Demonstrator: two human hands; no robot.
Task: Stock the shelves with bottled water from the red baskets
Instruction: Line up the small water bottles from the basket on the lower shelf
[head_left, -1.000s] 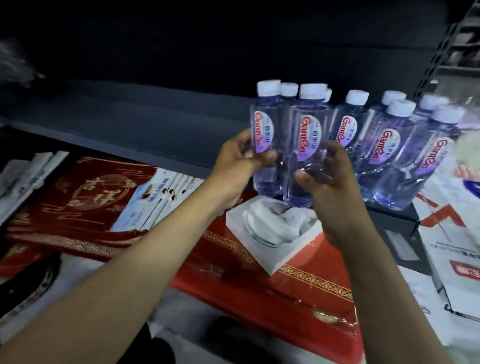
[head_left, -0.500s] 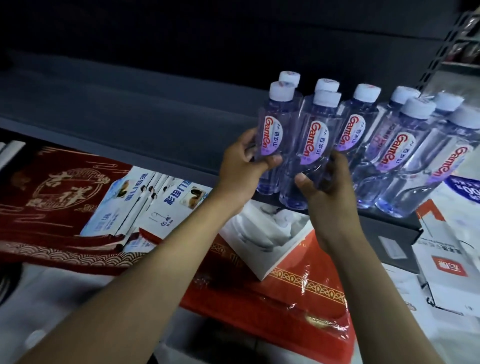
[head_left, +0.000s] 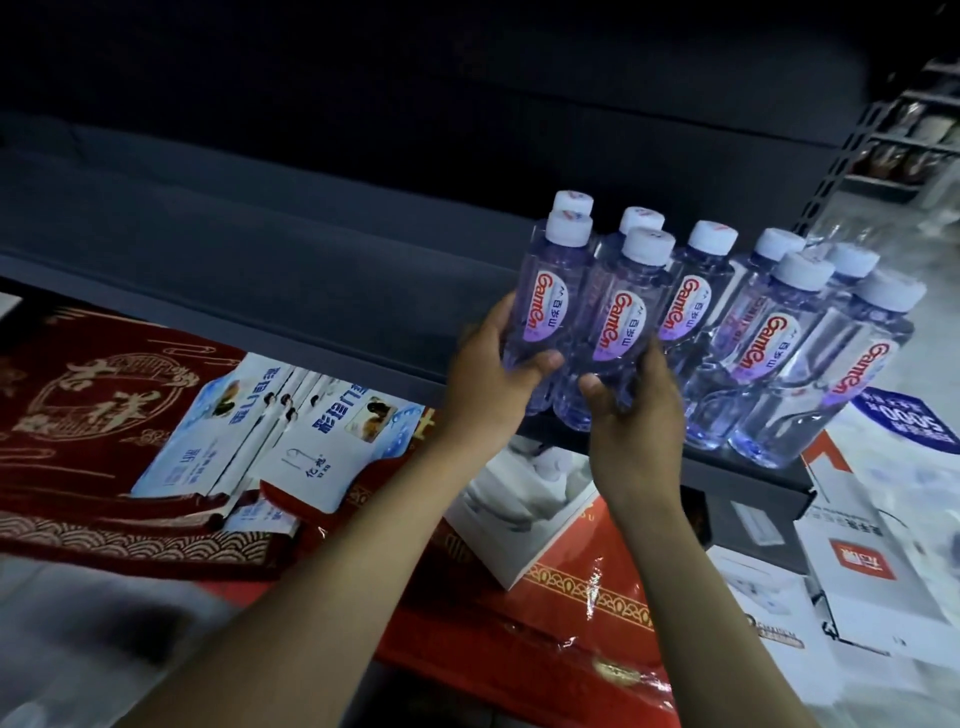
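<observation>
- Dark grey shelf (head_left: 260, 249) runs across in front of me, with a black wall behind it.
- My left hand (head_left: 488, 384) holds a water bottle (head_left: 545, 306), thumb curled across its front.
- My right hand (head_left: 636, 415) holds a second water bottle (head_left: 621, 322) just beside it, and the two bottles touch.
- Both bottles are upright at the shelf's front edge. I cannot tell if they rest on it.
- Other water bottles (head_left: 769, 338) with white caps stand on the shelf to the right.
- Down below lie a red mat (head_left: 78, 395), blue-and-white packets (head_left: 223, 426) and a white box (head_left: 519, 514).
</observation>
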